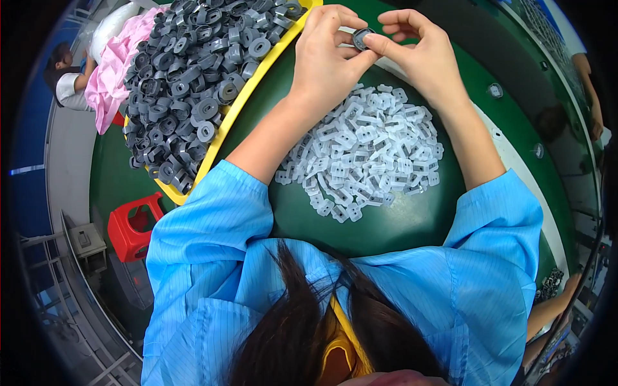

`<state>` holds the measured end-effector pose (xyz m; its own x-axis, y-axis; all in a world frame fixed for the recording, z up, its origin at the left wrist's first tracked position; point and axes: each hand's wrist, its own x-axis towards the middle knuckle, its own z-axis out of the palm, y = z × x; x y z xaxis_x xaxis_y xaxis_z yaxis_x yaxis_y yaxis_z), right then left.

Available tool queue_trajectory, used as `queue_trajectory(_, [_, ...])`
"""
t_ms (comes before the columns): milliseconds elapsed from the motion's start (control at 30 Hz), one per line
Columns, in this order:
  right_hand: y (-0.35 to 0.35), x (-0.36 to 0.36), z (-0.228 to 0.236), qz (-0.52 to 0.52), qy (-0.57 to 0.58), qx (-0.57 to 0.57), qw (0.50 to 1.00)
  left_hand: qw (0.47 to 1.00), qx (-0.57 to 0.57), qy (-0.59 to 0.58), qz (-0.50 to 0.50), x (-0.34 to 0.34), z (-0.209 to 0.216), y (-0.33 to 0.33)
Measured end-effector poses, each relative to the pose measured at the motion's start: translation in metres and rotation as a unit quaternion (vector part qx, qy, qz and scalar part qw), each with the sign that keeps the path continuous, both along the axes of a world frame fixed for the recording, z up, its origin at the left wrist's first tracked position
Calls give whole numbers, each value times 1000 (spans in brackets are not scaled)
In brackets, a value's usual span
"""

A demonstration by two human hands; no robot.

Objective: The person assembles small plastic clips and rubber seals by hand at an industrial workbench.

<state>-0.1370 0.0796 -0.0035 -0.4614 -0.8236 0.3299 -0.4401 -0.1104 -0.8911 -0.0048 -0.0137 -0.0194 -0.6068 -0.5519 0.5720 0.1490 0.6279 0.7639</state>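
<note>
Between my two hands, over the far side of the green table, is a small round dark grey plastic part (362, 40) with a hollow middle. My left hand (324, 69) pinches it between thumb and fingers. The thumb of my right hand (430, 61) presses on its face, while the other right fingers curl behind and apart from it. Whether a smaller piece sits inside the part, I cannot tell. Below my hands, between my forearms, lies a loose heap of small translucent white plastic pieces (370, 145). Many similar grey parts (193, 77) fill a yellow tray at my left.
The yellow tray's rim (239, 101) runs close along my left forearm. A pink cloth (116, 61) lies at its far left, and a red stool (132, 225) stands below. To the right, single parts (495, 90) rest on a green surface with a white strip (524, 174). Other people sit on both sides.
</note>
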Motion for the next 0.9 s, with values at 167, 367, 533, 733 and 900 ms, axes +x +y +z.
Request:
queue_trajectory(167, [3, -11, 3, 108, -159, 53, 980, 996, -89, -27, 8, 0, 3, 4])
queue_trajectory(367, [12, -23, 14, 159, -214, 133, 954, 982, -182, -38, -18, 6, 8, -8])
queue_trajectory(533, [15, -21, 21, 147, -126, 201, 960, 970, -233, -33, -57, 8, 7, -7])
queue_trajectory(733, [10, 2, 14, 20, 108, 106, 988, 965, -262, -14, 5, 3, -2, -7])
queue_trajectory(900, [14, -19, 15, 180, -237, 78, 952, 994, -83, 65, -43, -2, -1, 0])
